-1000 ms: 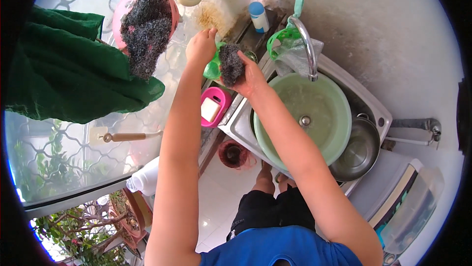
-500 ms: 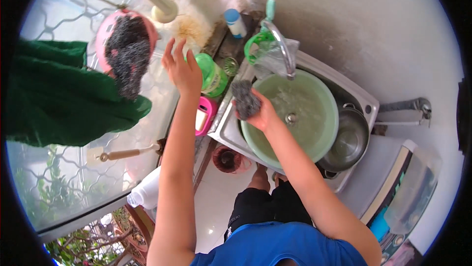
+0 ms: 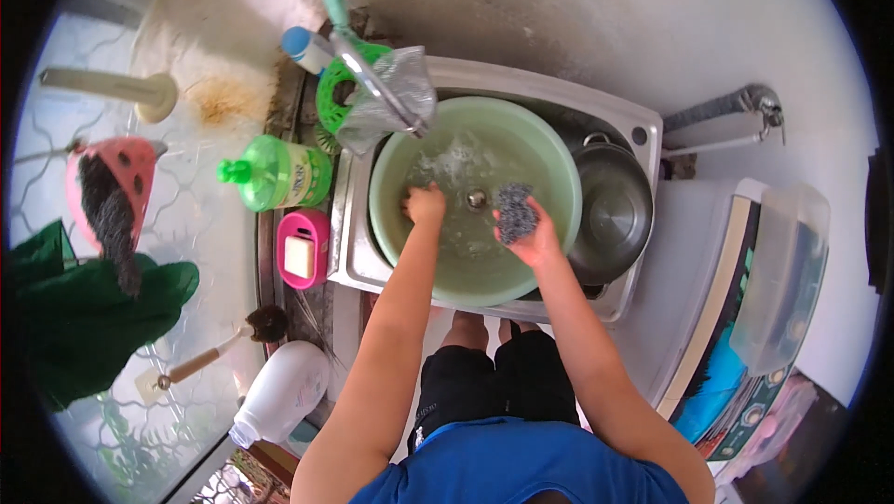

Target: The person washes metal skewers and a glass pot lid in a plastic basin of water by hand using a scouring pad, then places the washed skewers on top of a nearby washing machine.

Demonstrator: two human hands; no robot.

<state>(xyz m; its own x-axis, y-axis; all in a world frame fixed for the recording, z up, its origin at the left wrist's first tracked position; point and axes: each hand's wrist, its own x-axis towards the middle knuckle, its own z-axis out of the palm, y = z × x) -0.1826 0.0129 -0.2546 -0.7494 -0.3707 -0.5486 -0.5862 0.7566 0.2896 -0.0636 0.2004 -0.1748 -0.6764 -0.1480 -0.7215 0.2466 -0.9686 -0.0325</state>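
Both hands sit inside the green basin (image 3: 475, 280), which fills the left part of the steel sink (image 3: 643, 136) almost rim to rim. The left hand (image 3: 426, 204) is closed into a fist at the basin's left side, though whether it holds anything cannot be told. The right hand (image 3: 526, 234) grips a grey scourer (image 3: 515, 211) just right of the drain plug, above the wet bottom. A steel pot (image 3: 610, 211) crowds the basin's right rim, and the tap (image 3: 372, 85) with its plastic bag (image 3: 391, 103) overhangs the far left rim, so the open room lies mostly in the basin's middle and near side. On the ledge to the left stand a green bottle (image 3: 275, 173) and a pink soap dish (image 3: 303, 248). Half a second earlier the left hand was raised by the bottle; it is now down in the basin, and the scourer has moved to the right.
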